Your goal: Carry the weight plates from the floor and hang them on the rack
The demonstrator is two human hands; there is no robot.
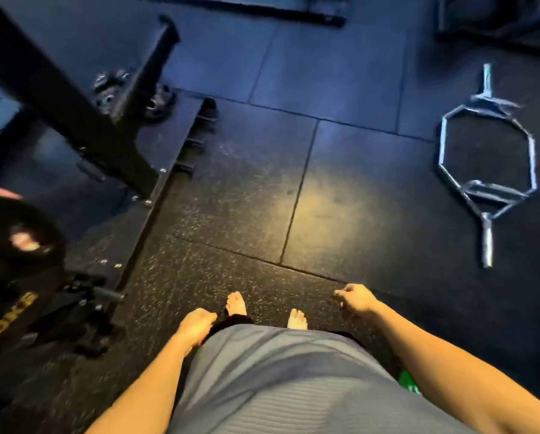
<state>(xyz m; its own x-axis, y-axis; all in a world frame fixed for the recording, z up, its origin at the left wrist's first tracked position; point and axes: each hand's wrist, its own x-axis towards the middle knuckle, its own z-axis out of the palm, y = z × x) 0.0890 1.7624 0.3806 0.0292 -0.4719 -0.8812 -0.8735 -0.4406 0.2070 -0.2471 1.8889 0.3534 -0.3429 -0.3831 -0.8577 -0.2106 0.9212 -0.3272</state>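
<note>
both hands hang loose and hold nothing. left hand [196, 324] sits by the hip over the grey shirt [293, 386], fingers lightly curled, nothing in them. right hand [356, 300] is out to the side, fingers slack and partly curled, also unloaded. bare feet [235, 303] planted on the speckled rubber floor [246, 189].

task things: one dark weight plate [18, 245] shows at the left edge, blurred; it looks to be up on the rack [84, 114] side and not on the floor, but whether it sits on a peg i cannot tell. smaller plates [156, 103] lie near the rack's base behind the upright, too blurred to count. a bare peg [109, 295] juts out low on the rack, just left of the feet. no plate visible on the open floor ahead.

other: chrome hex bar [487, 164] lies on the floor to the right, well apart from the rack.

judgement: between carries — hands free, body facing the floor beside the rack. likely step in hand is locating the next plate to fetch. next move calls for turning toward wherever plates remain (none in this view on open floor), bending at the knees, and taking a firm two-handed hold on the rim. bare feet close by: a dropped plate is the risk.
</note>
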